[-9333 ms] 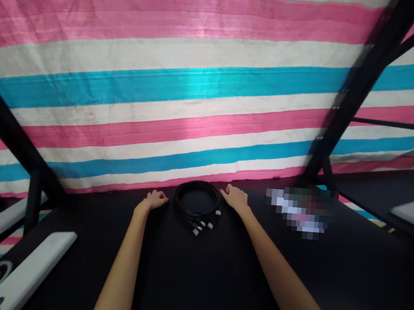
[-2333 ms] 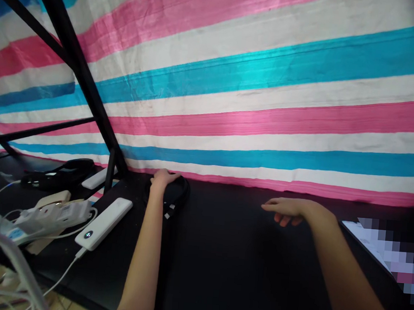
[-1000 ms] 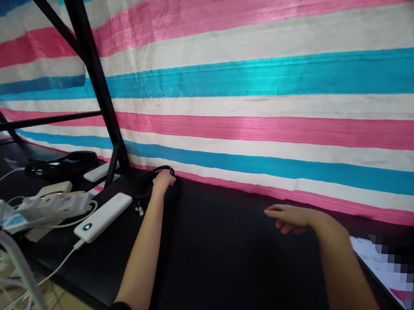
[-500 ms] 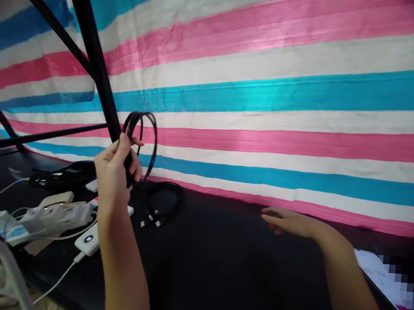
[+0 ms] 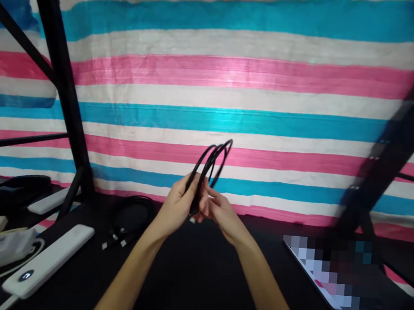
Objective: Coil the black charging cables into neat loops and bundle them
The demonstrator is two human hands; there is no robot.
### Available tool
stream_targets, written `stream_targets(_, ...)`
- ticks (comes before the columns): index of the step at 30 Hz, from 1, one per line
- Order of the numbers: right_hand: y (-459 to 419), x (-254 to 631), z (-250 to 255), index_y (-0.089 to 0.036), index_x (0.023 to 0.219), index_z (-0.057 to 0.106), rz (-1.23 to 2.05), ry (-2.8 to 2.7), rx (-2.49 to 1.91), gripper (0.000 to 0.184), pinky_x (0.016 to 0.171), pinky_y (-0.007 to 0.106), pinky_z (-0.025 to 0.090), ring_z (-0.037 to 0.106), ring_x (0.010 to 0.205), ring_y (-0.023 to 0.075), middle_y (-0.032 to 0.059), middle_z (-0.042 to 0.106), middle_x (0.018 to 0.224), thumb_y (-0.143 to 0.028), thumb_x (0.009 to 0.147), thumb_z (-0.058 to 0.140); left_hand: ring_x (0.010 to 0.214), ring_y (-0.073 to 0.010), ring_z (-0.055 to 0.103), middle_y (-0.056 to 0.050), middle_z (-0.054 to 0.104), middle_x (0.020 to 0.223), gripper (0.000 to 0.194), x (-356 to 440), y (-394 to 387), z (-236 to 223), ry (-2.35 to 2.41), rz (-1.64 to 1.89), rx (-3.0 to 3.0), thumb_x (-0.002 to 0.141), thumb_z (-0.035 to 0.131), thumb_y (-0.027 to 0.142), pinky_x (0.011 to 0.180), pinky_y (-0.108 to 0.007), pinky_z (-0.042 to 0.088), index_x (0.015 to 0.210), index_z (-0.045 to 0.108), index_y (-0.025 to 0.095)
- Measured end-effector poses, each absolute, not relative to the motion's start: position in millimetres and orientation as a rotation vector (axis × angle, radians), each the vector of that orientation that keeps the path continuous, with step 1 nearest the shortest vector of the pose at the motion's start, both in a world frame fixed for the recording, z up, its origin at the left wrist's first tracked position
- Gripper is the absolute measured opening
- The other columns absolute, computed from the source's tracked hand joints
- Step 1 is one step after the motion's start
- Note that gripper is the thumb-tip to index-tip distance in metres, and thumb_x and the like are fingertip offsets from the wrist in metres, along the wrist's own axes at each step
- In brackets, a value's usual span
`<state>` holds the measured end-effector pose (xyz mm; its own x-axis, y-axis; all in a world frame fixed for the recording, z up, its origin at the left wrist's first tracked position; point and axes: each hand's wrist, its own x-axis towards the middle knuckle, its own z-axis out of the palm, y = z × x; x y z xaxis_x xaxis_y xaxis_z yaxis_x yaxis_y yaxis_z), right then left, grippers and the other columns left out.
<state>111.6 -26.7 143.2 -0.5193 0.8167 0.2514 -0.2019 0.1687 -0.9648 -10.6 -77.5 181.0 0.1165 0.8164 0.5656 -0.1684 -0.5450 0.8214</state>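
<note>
A looped black cable (image 5: pixel 206 167) is held up in front of me, above the black table (image 5: pixel 189 287). My left hand (image 5: pixel 180 200) is closed around its lower part, the loops rising above the thumb. My right hand (image 5: pixel 220 211) meets it from the other side, fingers curled at the cable beside the left fingers. A pale metal plug end (image 5: pixel 192 219) pokes out below the hands. More coiled black cable (image 5: pixel 130 216) with several silver plug ends lies on the table, left of my left forearm.
A white power bank (image 5: pixel 50 259) with a cord lies at the left, near a white power strip (image 5: pixel 4 249). A device with a lit, blurred screen (image 5: pixel 321 274) rests at the right. Black frame posts (image 5: pixel 63 86) stand before a striped sheet (image 5: pixel 211 98).
My left hand lifted one looped cable off the coils at the left and carried it to the middle. My right hand moved left from the open table to join it. The view turned right.
</note>
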Motion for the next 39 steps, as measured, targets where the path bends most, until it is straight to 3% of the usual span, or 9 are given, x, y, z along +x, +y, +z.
stream_targets(3,-30.7,123.1,155.2,-0.021,0.092,0.059,1.443,-1.51,-0.646,0.034,0.056,0.026,0.048,0.053,0.052,0.0108,-0.0034,0.053,0.059,-0.052,0.08,0.058,0.044,-0.0078,0.051,0.005,0.05,0.056,0.029,2.1,-75.3,177.5,0.658,1.537,1.54,0.091,0.04,0.046,0.045,-0.018,0.042,0.081,0.044,0.019)
stream_targets(8,-53.6,146.0,182.4,-0.022,0.1,0.059,1.224,-1.613,-0.788,0.048,0.067,0.03,0.052,0.062,0.075,0.0183,0.0057,0.061,0.084,-0.061,0.086,0.036,0.046,-0.0082,0.05,0.004,0.051,0.056,0.033,14.1,-74.4,171.5,0.67,1.432,1.542,0.09,0.039,0.051,0.048,-0.019,0.041,0.088,0.045,0.019)
stream_targets(13,-73.9,156.1,191.9,-0.029,0.107,0.055,0.6,-1.605,-1.03,0.045,0.075,0.037,0.053,0.06,0.093,0.0263,0.0079,0.061,0.101,-0.06,0.074,0.055,0.056,-0.0067,0.049,0.001,0.052,0.073,0.031,5.0,-70.0,171.0,0.661,1.516,1.555,0.089,0.043,0.047,0.051,-0.019,0.039,0.091,0.05,0.017)
stream_targets(17,-64.4,154.2,186.9,-0.032,0.117,0.049,0.605,-1.567,-1.023,0.052,0.091,0.044,0.05,0.057,0.108,0.0292,0.0087,0.058,0.116,-0.058,0.072,0.057,0.055,-0.0059,0.047,0.0,0.052,0.072,0.027,-11.4,-66.7,174.6,0.616,1.542,1.594,0.09,0.046,0.041,0.051,-0.019,0.037,0.086,0.053,0.015)
stream_targets(24,-11.9,131.8,158.1,-0.028,0.143,0.019,0.634,-1.524,-1.247,0.086,0.104,0.043,0.04,0.034,0.133,0.0309,0.0117,0.029,0.147,-0.056,0.072,0.06,0.038,-0.0055,0.045,0.005,0.051,0.054,0.03,-29.1,-71.2,181.6,0.397,1.488,1.544,0.089,0.045,0.046,0.043,-0.02,0.033,0.088,0.05,0.016)
stream_targets(27,0.1,123.7,147.3,-0.023,0.133,0.034,0.788,-1.637,-1.265,0.075,0.103,0.045,0.04,0.043,0.126,0.0343,0.0154,0.046,0.135,-0.06,0.072,0.058,0.036,-0.0053,0.045,0.006,0.051,0.052,0.031,-33.9,-69.9,182.1,0.393,1.456,1.521,0.088,0.047,0.048,0.042,-0.02,0.032,0.087,0.049,0.017)
stream_targets(30,5.5,117.1,139.9,-0.021,0.108,0.05,0.924,-1.678,-1.197,0.055,0.1,0.043,0.042,0.056,0.111,0.0318,0.0134,0.062,0.109,-0.062,0.072,0.057,0.035,-0.0044,0.042,0.007,0.05,0.05,0.031,-39.9,-65.8,181.8,0.405,1.482,1.478,0.088,0.047,0.048,0.043,-0.019,0.032,0.084,0.047,0.018)
stream_targets(35,10.9,107.0,130.2,-0.024,0.091,0.048,0.967,-1.468,-1.099,0.046,0.091,0.041,0.048,0.057,0.11,0.0277,0.0061,0.059,0.11,-0.059,0.066,0.065,0.032,-0.004,0.038,0.009,0.042,0.045,0.03,-50.5,-56.8,178.8,0.32,1.558,1.404,0.089,0.046,0.047,0.038,-0.018,0.028,0.083,0.046,0.018)
stream_targets(39,11.0,100.5,124.8,-0.029,0.103,0.048,1.285,-1.239,-0.973,0.052,0.078,0.037,0.053,0.063,0.098,0.0245,0.0028,0.062,0.104,-0.05,0.063,0.072,0.029,-0.003,0.032,0.01,0.039,0.043,0.032,-53.5,-53.4,176.2,0.178,1.452,1.399,0.086,0.051,0.05,0.036,-0.016,0.026,0.08,0.045,0.018)
